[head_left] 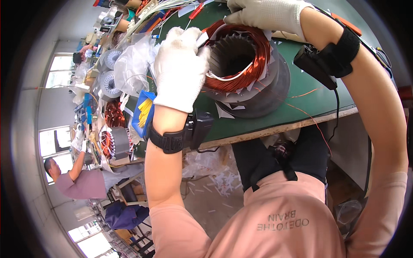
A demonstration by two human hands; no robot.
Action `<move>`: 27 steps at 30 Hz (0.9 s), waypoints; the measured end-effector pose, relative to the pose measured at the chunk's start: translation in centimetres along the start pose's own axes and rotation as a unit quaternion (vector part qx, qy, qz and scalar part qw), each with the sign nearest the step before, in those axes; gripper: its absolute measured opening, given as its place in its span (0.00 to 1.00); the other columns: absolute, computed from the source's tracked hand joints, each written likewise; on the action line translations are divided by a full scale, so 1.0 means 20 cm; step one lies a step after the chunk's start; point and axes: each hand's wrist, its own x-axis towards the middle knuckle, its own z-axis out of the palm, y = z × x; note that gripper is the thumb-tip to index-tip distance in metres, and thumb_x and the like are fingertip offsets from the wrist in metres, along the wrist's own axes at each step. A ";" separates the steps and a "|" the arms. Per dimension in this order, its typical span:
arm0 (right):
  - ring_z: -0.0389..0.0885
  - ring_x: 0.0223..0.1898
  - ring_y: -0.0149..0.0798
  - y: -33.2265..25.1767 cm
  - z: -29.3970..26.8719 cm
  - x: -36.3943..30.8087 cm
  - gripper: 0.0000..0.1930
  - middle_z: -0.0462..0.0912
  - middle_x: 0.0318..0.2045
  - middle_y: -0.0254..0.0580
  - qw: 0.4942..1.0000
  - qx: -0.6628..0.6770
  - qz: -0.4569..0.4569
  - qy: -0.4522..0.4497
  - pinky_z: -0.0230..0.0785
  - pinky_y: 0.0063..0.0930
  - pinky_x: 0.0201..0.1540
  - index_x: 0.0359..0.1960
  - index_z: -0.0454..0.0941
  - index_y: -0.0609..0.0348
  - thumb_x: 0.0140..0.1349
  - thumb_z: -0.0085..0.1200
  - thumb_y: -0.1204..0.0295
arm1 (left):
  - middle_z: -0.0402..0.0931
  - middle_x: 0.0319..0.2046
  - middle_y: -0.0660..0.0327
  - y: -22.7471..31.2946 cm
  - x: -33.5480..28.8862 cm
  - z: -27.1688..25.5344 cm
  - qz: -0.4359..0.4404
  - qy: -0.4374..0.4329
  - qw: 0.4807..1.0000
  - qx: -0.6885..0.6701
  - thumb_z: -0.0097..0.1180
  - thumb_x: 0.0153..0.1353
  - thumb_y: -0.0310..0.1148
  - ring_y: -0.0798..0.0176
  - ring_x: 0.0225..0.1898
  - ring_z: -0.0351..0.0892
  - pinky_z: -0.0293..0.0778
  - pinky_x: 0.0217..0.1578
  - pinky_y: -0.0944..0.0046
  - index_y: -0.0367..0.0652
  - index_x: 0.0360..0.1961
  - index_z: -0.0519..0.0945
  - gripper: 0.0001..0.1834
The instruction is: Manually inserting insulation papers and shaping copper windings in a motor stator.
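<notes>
A motor stator point(282, 79) stands upright on the bench, its grey slotted bore facing up. Round its top runs a thick ring of red-brown copper winding point(261, 53), with a white sleeve point(230, 79) along the near inner edge and white paper bits around it. My left hand point(180, 64), in a white knitted glove, is closed at the ring's left side; a white paper slip point(201, 39) shows between finger and thumb. Over the far side reaches my gloved right hand point(262, 15), fingers apart, thumb by the winding. The upper frame edge cuts off part of it.
Loose copper wires point(307, 114) trail over the front edge of the green bench point(241, 127). A blue bin point(143, 114) of yellow sleeves and a clear plastic bag point(133, 64) lie left. Farther left are other stators point(116, 144) and a co-worker point(84, 180). A red-handled tool point(196, 11) lies beyond.
</notes>
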 end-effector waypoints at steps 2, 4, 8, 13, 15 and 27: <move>0.81 0.33 0.50 0.02 0.01 0.00 0.15 0.81 0.29 0.54 0.999 -0.006 -0.031 0.030 0.72 0.40 0.39 0.36 0.79 0.65 0.60 0.55 0.62 | 0.76 0.34 0.50 -0.01 0.03 -0.01 -0.003 -0.008 1.000 0.000 0.61 0.52 0.34 0.47 0.38 0.79 0.75 0.41 0.53 0.41 0.37 0.80 0.12; 0.82 0.32 0.52 -0.01 -0.03 -0.05 0.15 0.81 0.29 0.56 0.996 0.079 0.039 -0.014 0.72 0.39 0.37 0.36 0.79 0.66 0.60 0.54 0.63 | 0.77 0.34 0.49 -0.05 0.07 0.00 -0.011 -0.002 0.995 -0.099 0.60 0.53 0.34 0.46 0.38 0.79 0.75 0.41 0.54 0.41 0.35 0.80 0.10; 0.78 0.25 0.36 0.13 0.07 -0.15 0.08 0.79 0.24 0.44 0.986 -0.061 -0.094 0.124 0.72 0.30 0.33 0.35 0.77 0.63 0.61 0.50 0.71 | 0.81 0.33 0.51 -0.06 0.21 0.08 0.072 0.030 0.973 -0.216 0.57 0.56 0.38 0.49 0.36 0.81 0.75 0.41 0.57 0.42 0.36 0.82 0.12; 0.74 0.18 0.38 0.01 0.02 -0.25 0.07 0.74 0.16 0.45 0.998 0.003 0.043 0.039 0.70 0.31 0.27 0.30 0.77 0.66 0.57 0.49 0.75 | 0.82 0.30 0.66 -0.11 0.26 0.23 -0.029 -0.146 0.852 -0.501 0.56 0.61 0.33 0.73 0.33 0.77 0.73 0.38 0.71 0.40 0.39 0.84 0.10; 0.74 0.18 0.39 0.01 0.00 -0.24 0.07 0.75 0.16 0.46 0.998 0.020 0.065 0.013 0.70 0.31 0.27 0.31 0.77 0.66 0.57 0.49 0.75 | 0.82 0.31 0.68 -0.11 0.25 0.26 -0.041 -0.143 0.818 -0.556 0.56 0.62 0.30 0.75 0.33 0.77 0.73 0.38 0.73 0.38 0.40 0.84 0.10; 0.78 0.26 0.38 0.10 0.14 -0.35 0.09 0.78 0.22 0.48 0.982 0.162 0.061 0.080 0.71 0.31 0.32 0.33 0.77 0.68 0.60 0.49 0.72 | 0.81 0.40 0.63 -0.12 0.23 0.22 -0.003 -0.157 0.840 -0.519 0.57 0.65 0.35 0.70 0.38 0.78 0.73 0.42 0.70 0.35 0.45 0.81 0.14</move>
